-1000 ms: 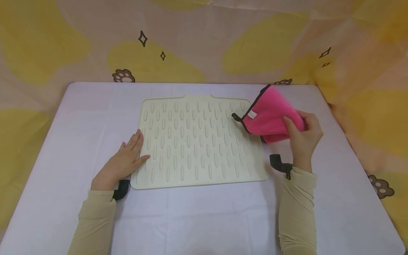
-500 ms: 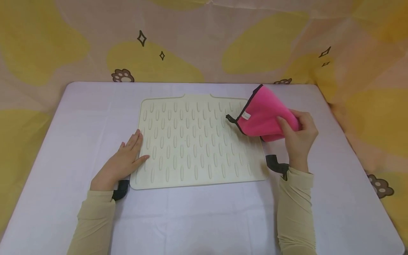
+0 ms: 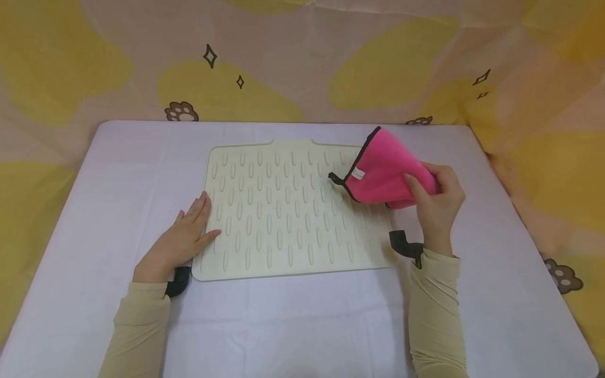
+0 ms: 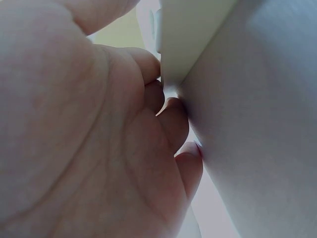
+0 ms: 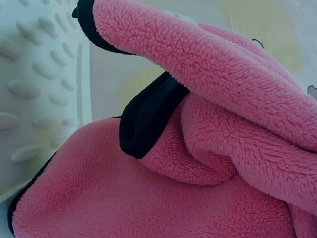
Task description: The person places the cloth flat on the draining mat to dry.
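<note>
A cream draining mat (image 3: 283, 210) with raised oval ridges lies flat on the table. My left hand (image 3: 177, 244) rests at its left edge, fingers straight and the thumb on the mat's surface; in the left wrist view the fingers (image 4: 173, 124) touch the mat's side (image 4: 193, 39). Pinched between thumb and fingers of my right hand (image 3: 439, 205) is a folded pink cleaning cloth (image 3: 387, 168) with black trim, a white tag and a hanging loop. It is held above the mat's right side. Up close, the cloth's fluffy folds (image 5: 223, 74) fill the right wrist view, hiding the right fingers.
A white cloth covers the table (image 3: 302, 325). Behind it hangs a patterned curtain (image 3: 302, 63) with yellow patches and paw prints. Black wrist mounts (image 3: 405, 244) sit at both cuffs.
My right hand has moved steadily left with the pink cloth, bringing it further over the mat. The left hand stays in place on the mat's edge.
</note>
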Demonstrator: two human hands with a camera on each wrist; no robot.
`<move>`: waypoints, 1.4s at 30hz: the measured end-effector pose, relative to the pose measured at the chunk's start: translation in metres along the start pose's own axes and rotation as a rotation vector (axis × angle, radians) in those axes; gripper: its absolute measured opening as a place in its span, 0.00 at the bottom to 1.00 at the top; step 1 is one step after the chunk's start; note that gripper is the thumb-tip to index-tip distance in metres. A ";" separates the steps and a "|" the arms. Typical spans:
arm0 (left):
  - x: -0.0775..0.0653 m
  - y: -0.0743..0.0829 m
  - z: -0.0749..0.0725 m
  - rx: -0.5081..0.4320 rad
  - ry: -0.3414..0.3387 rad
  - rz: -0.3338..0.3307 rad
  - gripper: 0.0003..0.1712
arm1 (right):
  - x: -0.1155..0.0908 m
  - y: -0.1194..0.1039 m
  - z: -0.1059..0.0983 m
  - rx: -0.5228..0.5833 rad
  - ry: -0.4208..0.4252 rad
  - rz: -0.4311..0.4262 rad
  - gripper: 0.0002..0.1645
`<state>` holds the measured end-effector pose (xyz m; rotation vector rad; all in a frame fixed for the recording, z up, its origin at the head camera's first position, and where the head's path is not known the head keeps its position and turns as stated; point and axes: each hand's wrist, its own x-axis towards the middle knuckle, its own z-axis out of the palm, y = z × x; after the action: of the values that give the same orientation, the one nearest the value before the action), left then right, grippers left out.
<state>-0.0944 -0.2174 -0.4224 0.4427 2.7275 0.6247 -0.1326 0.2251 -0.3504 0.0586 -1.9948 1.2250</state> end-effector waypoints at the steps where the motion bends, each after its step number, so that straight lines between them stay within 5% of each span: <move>1: 0.000 0.000 0.000 0.001 0.000 0.001 0.45 | 0.000 0.003 0.000 -0.002 -0.001 -0.002 0.14; 18: 0.001 -0.002 0.001 0.003 -0.008 -0.002 0.45 | -0.004 0.004 0.004 -0.003 -0.036 -0.001 0.14; 29: 0.000 0.000 -0.001 0.005 -0.004 0.001 0.45 | -0.007 -0.031 0.007 0.035 -0.066 -0.023 0.14; 42: 0.000 0.001 0.000 -0.001 0.001 0.004 0.45 | -0.009 -0.038 0.010 0.060 -0.089 -0.044 0.12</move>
<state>-0.0941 -0.2170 -0.4216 0.4473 2.7281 0.6274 -0.1168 0.1938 -0.3298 0.1883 -2.0218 1.2735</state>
